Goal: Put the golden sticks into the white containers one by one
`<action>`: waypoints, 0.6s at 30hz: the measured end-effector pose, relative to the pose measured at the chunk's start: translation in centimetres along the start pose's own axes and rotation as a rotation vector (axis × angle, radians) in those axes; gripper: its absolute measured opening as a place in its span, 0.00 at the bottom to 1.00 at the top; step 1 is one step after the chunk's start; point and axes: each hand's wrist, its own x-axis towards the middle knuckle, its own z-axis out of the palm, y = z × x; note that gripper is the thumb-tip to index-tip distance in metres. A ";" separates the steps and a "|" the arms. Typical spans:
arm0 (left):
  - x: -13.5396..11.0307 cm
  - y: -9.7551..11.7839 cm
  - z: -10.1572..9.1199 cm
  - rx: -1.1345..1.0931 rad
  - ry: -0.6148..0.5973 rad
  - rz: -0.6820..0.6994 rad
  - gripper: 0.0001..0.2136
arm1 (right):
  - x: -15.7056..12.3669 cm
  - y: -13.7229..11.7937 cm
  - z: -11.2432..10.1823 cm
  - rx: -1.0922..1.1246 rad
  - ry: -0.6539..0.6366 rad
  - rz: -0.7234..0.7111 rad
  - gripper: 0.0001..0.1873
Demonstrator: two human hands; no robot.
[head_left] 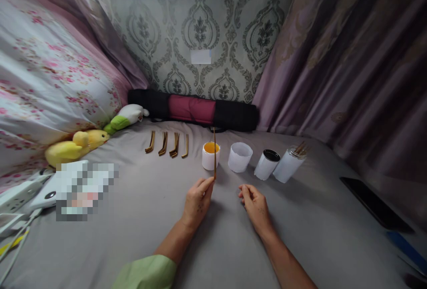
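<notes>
My left hand [197,200] pinches the lower end of a thin golden stick [214,153] and holds it upright in front of a white cup with an orange inside [210,156]. My right hand [254,204] rests on the grey sheet beside it, fingers curled, with nothing visible in them. To the right of the orange cup stand an empty white cup [239,156], a white cup with a black inside [267,164] and a tilted white cup holding several golden sticks [289,164]. Several golden curved pieces [167,144] lie in a row to the left of the cups.
A black and maroon rolled bag [193,109] lies against the patterned wall. Yellow and green plush toys [78,143] sit at left by a floral pillow [46,79]. A power strip [20,193] lies far left, a dark phone [375,202] at right, curtains [350,57] behind.
</notes>
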 end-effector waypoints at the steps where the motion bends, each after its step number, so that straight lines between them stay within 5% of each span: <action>1: -0.1 0.0 0.0 0.003 -0.006 0.009 0.11 | 0.0 0.0 0.0 0.005 0.003 -0.001 0.22; 5: -0.3 -0.5 0.2 0.018 -0.019 0.044 0.11 | -0.1 0.0 -0.1 0.031 0.002 -0.002 0.22; 12: -0.5 -1.5 0.3 0.433 -0.087 0.334 0.14 | -0.3 -0.2 -0.2 0.079 -0.012 -0.006 0.21; 18: -0.5 -1.2 0.3 0.561 -0.100 0.410 0.14 | -0.4 -0.5 -0.2 0.122 -0.011 0.004 0.20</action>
